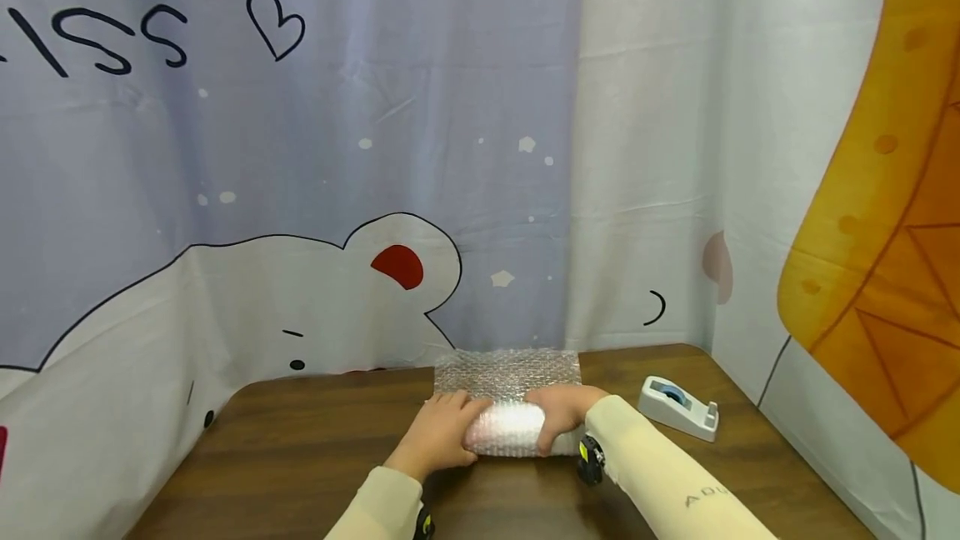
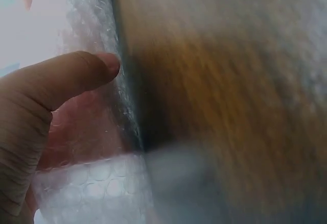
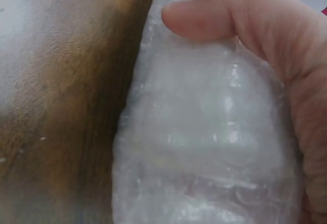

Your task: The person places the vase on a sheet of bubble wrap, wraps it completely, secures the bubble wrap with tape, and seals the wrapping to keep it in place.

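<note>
A roll of bubble wrap (image 1: pixel 508 430) lies crosswise on the table in front of me, and a flat sheet of bubble wrap (image 1: pixel 504 373) runs from it toward the back edge. My left hand (image 1: pixel 442 430) grips the left end of the roll, its thumb (image 2: pixel 76 73) along the near side. At the right end my right hand (image 1: pixel 562 408) holds it, thumb (image 3: pixel 204 20) pressed on the wrap. Something pinkish shows through the clear layers near the left thumb; what is inside I cannot tell.
A white tape dispenser (image 1: pixel 678 408) with a blue core stands on the brown wooden table (image 1: pixel 322 432), right of my right hand. Behind and beside the table hangs a printed curtain (image 1: pixel 300 148). It meets the table's back edge.
</note>
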{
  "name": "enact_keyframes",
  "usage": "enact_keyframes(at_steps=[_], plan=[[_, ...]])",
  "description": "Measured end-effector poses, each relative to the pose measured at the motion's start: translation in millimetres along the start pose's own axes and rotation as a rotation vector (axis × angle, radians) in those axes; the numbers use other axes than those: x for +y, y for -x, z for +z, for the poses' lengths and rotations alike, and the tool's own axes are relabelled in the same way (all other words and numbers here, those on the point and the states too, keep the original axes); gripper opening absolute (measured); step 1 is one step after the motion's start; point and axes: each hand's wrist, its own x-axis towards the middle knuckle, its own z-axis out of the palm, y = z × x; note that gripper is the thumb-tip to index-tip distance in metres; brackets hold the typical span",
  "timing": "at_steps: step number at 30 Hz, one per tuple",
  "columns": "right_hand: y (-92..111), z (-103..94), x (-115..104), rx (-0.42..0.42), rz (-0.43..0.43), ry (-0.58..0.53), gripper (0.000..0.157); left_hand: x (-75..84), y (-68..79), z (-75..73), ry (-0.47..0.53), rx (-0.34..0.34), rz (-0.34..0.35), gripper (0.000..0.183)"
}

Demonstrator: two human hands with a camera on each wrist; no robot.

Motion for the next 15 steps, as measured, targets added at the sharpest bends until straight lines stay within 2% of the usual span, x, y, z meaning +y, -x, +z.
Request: enact_keyframes(at_steps=[5,10,15], plan=[[0.0,-1.8,-0.1,-0.041,0.025,-0.038,0.100,-0.7,-1.3,1.5,0.010,0.034,0.000,0.081],[4.5,-2.2,-1.0,0.000,0.004,-0.050,0.091,-2.1,-3.2,7.3,0.047,0.054,-0.008,0.080],[10.0,-3.3,-4.7,0.072,-0.029,0.057,0.084,-2.7,-7.7,7.8,0.051,0.030,-0.021,0.080]])
